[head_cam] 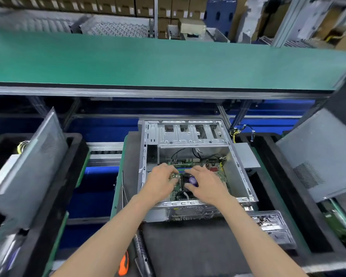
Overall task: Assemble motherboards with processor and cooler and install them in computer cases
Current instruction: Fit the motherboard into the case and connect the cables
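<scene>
both hands on motherboard inside case

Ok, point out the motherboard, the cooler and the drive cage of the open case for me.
motherboard (220, 172): head view, bare green area right of the hands.
cooler (192, 179): head view, purple centre label between the two hands.
drive cage (188, 134): head view, flat metal panel at the case's far end.

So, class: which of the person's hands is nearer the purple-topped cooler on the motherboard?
Right. The right hand spans the purple-topped cooler, fingers on both sides; the left hand sits just left of it.
</scene>
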`<action>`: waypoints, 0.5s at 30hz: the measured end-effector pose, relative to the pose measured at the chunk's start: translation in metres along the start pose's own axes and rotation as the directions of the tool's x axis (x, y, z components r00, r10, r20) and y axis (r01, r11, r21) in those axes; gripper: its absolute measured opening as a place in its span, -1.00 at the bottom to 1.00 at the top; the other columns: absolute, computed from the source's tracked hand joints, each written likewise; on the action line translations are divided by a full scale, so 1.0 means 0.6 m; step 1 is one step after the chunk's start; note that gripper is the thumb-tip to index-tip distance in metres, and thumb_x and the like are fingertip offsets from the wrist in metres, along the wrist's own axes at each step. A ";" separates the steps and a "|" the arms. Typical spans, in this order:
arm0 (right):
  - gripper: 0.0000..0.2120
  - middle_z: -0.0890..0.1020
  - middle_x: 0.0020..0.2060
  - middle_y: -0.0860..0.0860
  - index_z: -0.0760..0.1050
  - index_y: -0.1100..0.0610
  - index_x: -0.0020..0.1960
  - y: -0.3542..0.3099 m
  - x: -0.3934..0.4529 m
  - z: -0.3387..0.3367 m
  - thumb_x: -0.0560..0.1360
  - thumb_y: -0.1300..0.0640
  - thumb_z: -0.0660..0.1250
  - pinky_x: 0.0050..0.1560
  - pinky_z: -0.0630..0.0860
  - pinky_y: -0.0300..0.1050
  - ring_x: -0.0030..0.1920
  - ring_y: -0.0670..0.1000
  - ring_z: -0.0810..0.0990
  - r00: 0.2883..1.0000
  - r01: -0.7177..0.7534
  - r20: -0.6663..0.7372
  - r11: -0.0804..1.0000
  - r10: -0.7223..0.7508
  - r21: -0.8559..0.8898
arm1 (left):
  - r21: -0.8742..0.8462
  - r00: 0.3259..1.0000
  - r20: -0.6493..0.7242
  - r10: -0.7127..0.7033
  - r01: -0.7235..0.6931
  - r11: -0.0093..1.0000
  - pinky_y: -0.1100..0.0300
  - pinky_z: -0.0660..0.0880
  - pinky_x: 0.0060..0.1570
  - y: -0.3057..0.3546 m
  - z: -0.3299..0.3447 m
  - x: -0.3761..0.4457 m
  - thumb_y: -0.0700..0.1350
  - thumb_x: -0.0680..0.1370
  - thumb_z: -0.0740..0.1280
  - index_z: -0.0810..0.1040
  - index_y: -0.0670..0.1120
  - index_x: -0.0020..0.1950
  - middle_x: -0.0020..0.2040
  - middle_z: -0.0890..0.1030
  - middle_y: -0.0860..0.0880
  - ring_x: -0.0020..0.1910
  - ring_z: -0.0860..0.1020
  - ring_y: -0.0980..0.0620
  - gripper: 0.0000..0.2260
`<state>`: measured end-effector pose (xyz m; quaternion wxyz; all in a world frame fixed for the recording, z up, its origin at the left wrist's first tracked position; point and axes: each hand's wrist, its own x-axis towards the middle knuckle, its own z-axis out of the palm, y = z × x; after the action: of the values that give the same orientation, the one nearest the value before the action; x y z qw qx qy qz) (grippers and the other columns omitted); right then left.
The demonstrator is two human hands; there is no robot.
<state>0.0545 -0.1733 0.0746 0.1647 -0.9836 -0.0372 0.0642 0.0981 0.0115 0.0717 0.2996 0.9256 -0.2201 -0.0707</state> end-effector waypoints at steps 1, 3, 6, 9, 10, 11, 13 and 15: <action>-0.52 0.53 0.27 -0.03 0.40 -0.02 0.48 -0.004 -0.006 0.000 0.59 -0.11 0.29 0.19 0.47 0.01 0.28 0.07 0.48 1.000 0.002 -0.004 1.000 -0.002 0.010 | 0.008 1.000 -0.010 0.006 -0.006 1.000 0.06 0.45 0.19 0.001 -0.004 -0.010 -0.10 0.60 0.36 0.62 -0.05 0.23 0.10 0.58 -0.04 0.08 0.56 0.00 -0.79; -0.54 0.54 0.24 -0.03 0.40 -0.01 0.48 -0.007 -0.014 0.001 0.62 -0.09 0.28 0.18 0.49 0.02 0.28 0.07 0.49 1.000 0.009 -0.016 0.999 -0.008 0.043 | -0.021 0.999 -0.039 0.011 -0.012 1.000 0.07 0.47 0.15 -0.002 -0.008 -0.024 -0.13 0.60 0.36 0.63 -0.06 0.20 0.07 0.59 -0.04 0.01 0.57 0.02 -0.80; -0.57 0.55 0.26 -0.02 0.41 0.00 0.47 -0.014 -0.030 0.005 0.63 -0.05 0.27 0.23 0.48 0.05 0.31 0.07 0.47 0.997 0.063 -0.059 0.993 -0.057 0.102 | -0.098 0.992 -0.126 -0.007 -0.005 0.995 0.18 0.49 0.10 -0.002 -0.018 -0.059 -0.18 0.59 0.36 0.66 -0.09 0.16 0.04 0.64 -0.04 -0.06 0.58 0.07 -0.83; -0.61 0.57 0.25 0.01 0.45 0.04 0.44 -0.035 -0.049 0.017 0.63 0.02 0.29 0.28 0.44 0.09 0.30 0.08 0.46 0.982 0.167 -0.118 0.973 -0.149 0.161 | -0.187 0.972 -0.229 -0.045 0.002 0.982 0.26 0.51 0.10 -0.010 -0.031 -0.101 -0.22 0.57 0.40 0.67 -0.12 0.13 0.01 0.67 -0.02 -0.03 0.61 0.10 -0.84; -0.61 0.58 0.22 0.02 0.47 0.08 0.43 -0.046 -0.058 0.021 0.62 0.07 0.32 0.28 0.43 0.10 0.27 0.10 0.47 0.972 0.205 -0.156 0.963 -0.178 0.177 | -0.218 0.960 -0.273 -0.068 0.007 0.976 0.33 0.51 0.09 -0.015 -0.037 -0.116 -0.24 0.56 0.41 0.68 -0.12 0.12 0.01 0.66 0.00 -0.02 0.61 0.13 -0.84; -0.62 0.59 0.18 0.05 0.49 0.13 0.40 -0.058 -0.067 0.027 0.60 0.11 0.34 0.26 0.43 0.09 0.23 0.12 0.48 0.956 0.246 -0.204 0.953 -0.209 0.178 | -0.249 0.945 -0.313 -0.101 0.021 0.968 0.40 0.49 0.07 -0.023 -0.043 -0.130 -0.25 0.55 0.41 0.68 -0.11 0.12 0.01 0.66 0.03 -0.01 0.60 0.18 -0.83; -0.67 0.60 0.06 0.09 0.55 0.23 0.30 -0.084 -0.088 0.038 0.56 0.19 0.40 0.18 0.46 0.08 0.11 0.16 0.50 0.905 0.342 -0.316 0.928 -0.284 0.146 | -0.290 0.914 -0.364 -0.180 0.073 0.954 0.48 0.45 0.03 -0.044 -0.055 -0.156 -0.25 0.55 0.41 0.68 -0.05 0.11 -0.01 0.65 0.09 -0.01 0.58 0.23 -0.82; -0.76 0.57 -0.04 0.09 0.57 0.26 0.16 -0.109 -0.107 0.047 0.51 0.26 0.43 0.06 0.48 0.01 0.01 0.15 0.50 0.846 0.428 -0.402 0.895 -0.350 0.122 | -0.303 0.890 -0.374 -0.260 0.148 0.941 0.44 0.44 0.03 -0.070 -0.067 -0.177 -0.24 0.56 0.39 0.67 0.00 0.10 -0.01 0.65 0.12 -0.02 0.58 0.23 -0.81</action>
<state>-0.0165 -0.1087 0.0770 0.2799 -0.9267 -0.1981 -0.1537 0.0288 0.1106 0.0797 0.4513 0.8891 -0.0417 0.0638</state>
